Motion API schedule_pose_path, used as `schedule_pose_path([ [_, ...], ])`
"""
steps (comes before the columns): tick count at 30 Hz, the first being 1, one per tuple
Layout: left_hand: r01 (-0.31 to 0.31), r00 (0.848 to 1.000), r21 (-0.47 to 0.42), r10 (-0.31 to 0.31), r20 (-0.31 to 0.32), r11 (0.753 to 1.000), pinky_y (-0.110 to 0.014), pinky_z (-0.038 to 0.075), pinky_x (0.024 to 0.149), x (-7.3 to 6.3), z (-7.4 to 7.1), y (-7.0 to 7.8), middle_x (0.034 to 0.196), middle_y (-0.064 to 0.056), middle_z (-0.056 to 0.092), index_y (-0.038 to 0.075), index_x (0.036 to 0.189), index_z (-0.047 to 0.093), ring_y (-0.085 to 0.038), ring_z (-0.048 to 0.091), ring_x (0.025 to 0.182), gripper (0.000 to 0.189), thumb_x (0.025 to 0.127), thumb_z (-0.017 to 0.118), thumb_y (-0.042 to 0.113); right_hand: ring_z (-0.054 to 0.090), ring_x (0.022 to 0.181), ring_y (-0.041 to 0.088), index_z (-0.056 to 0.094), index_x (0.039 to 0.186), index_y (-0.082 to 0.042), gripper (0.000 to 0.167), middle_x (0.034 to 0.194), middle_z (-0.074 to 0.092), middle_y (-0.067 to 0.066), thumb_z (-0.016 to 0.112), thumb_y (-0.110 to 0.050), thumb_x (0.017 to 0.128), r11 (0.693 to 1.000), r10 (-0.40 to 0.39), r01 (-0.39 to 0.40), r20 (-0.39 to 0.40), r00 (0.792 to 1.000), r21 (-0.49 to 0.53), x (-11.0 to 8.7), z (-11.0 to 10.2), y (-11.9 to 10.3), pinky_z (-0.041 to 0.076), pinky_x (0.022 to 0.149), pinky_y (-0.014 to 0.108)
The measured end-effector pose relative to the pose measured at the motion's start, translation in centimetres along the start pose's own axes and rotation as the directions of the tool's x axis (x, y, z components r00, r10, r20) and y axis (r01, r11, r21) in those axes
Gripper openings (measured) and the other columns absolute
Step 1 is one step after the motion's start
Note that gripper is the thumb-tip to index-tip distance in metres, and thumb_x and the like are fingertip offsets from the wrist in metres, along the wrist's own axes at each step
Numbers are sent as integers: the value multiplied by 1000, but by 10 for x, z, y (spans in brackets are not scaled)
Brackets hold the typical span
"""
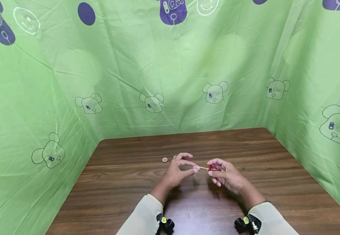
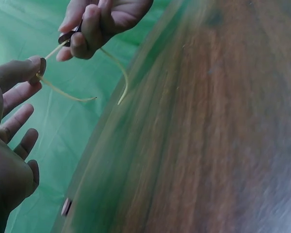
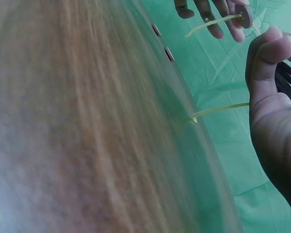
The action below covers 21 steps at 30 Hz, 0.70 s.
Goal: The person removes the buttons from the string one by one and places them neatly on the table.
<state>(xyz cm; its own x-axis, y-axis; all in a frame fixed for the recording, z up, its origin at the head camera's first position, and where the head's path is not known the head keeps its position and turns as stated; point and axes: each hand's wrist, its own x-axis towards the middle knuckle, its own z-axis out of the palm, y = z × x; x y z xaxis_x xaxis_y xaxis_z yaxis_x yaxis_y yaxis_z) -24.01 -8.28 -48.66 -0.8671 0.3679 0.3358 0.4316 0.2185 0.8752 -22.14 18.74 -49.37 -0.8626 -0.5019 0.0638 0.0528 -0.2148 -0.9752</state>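
Note:
My left hand [image 1: 177, 170] pinches a pink button [image 1: 196, 167] between thumb and forefinger, its other fingers spread. A yellow cord [image 1: 203, 167] passes through that button, and a loose tail [image 2: 70, 95] sticks out from it. The cord runs straight across to my right hand [image 1: 230, 174]. Curled fingers there hold a dark red, rounded bundle [image 1: 215, 167]; in the right wrist view it looks like a ridged dark stack [image 3: 287, 80], mostly covered by the hand. Another cord end [image 3: 218, 110] hangs from the right hand. Both hands are raised above the table.
Two loose pink buttons lie on the wooden table [image 1: 123, 182] beyond my left hand; one button [image 1: 164, 160] is in plain sight, the other [image 1: 174, 157] partly behind the fingers. Green printed cloth [image 1: 176, 65] encloses the table's back and sides.

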Motion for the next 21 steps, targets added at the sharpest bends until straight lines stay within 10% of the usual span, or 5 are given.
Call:
schedule_pose_path([
  [21, 52, 996, -5, -52, -76, 999, -57, 17, 125, 2, -17, -8, 144, -9, 65, 14, 103, 88, -37, 39, 146, 16, 88, 91, 17, 61, 61, 3, 69, 123, -5, 21, 88, 73, -3, 66, 4, 104, 995, -95, 95, -75, 993, -7, 0, -2, 1, 49, 50, 14],
])
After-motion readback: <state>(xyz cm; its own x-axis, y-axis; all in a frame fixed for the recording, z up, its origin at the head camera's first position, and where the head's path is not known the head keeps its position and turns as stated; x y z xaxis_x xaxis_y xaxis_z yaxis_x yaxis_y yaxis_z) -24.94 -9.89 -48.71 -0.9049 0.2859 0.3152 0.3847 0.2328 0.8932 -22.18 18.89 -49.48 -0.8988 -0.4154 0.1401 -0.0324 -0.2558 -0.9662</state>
